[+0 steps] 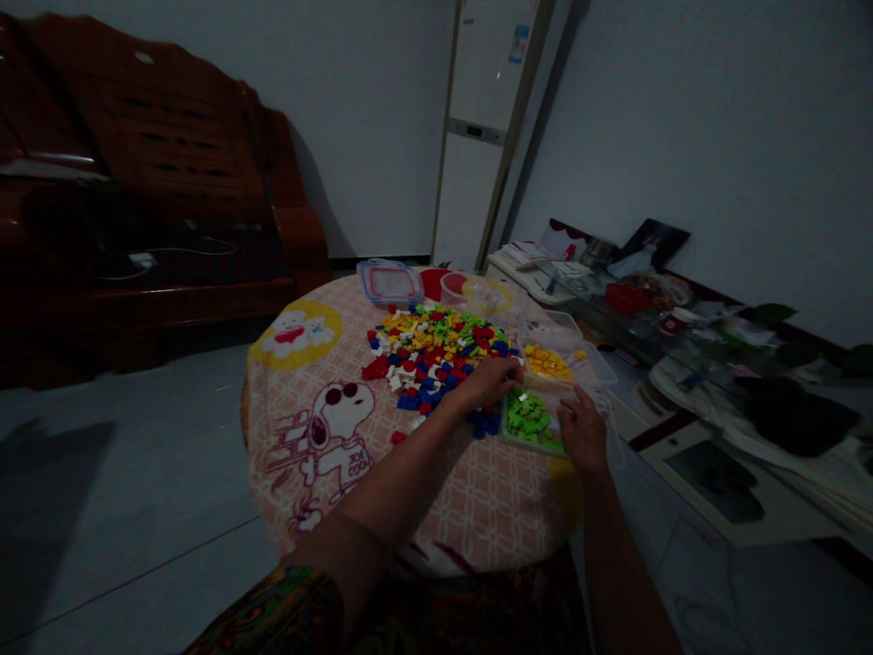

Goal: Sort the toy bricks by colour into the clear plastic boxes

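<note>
A mixed pile of toy building bricks [436,350] in red, blue, white, yellow and green covers the middle of the round table. My left hand [492,380] is at the pile's right side, beside the containers, its fingertips closed together; whatever they hold is too small to make out. Over the right part of a clear plastic container with green bricks [530,418] is my right hand [585,429], its fingers loosely bent and apart. Just beyond both hands, yellow bricks [547,362] lie in another clear container.
A patterned tablecloth [436,491] covers the table. At its far side stand a lidded clear box [391,284], a red dish [435,282] and a round clear tub [453,287]. A cluttered glass-topped side table [587,291] is at the right, a wooden bench [170,182] at the left.
</note>
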`<state>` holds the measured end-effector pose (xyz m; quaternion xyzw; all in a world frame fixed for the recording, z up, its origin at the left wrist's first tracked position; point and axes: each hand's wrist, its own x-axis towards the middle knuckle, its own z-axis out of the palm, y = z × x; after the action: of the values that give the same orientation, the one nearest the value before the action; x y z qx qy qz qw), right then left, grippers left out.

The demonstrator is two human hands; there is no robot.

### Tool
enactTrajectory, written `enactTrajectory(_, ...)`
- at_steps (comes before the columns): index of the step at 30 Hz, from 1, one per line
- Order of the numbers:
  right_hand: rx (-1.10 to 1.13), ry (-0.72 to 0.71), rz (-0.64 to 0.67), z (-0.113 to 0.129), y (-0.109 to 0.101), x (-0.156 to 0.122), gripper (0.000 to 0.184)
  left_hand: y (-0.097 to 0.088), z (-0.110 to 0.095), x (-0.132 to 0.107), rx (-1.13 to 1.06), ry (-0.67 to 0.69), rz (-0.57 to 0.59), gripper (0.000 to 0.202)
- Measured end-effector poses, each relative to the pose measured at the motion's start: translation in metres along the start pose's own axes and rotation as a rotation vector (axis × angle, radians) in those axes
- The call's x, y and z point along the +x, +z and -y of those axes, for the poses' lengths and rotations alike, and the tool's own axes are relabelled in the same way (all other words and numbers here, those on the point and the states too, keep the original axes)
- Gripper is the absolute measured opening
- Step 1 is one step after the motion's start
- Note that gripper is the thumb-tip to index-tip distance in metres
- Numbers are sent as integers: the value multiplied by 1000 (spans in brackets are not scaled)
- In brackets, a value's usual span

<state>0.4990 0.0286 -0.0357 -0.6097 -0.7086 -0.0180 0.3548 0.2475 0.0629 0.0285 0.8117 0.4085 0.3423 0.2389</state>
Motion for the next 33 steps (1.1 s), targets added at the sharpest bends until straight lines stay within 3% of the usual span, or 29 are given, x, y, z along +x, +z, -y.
enactTrajectory(6,-4,14,25,2,-1,0,37,-12,9,-2,-18,2,-67,21)
enactTrajectory(14,-13,14,-2,0,0,0,36,-44,42,-8,132,-247,-221,18)
enactTrajectory(18,-16,15,4,1,-1,0,36,-52,54,-15,353,-425,-213,25)
enactTrajectory(22,-21,13,6,2,-2,1,37,-54,64,-19,493,-584,-101,29)
enactTrajectory(25,-23,1,2,2,-2,0,38,-53,67,-20,497,-588,-18,32)
enactTrajectory(29,-35,-15,-4,1,-1,0,38,-49,61,-18,477,-550,-3,32)
enactTrajectory(33,-37,-18,-5,-1,0,0,37,-40,53,-11,522,-387,-40,33)
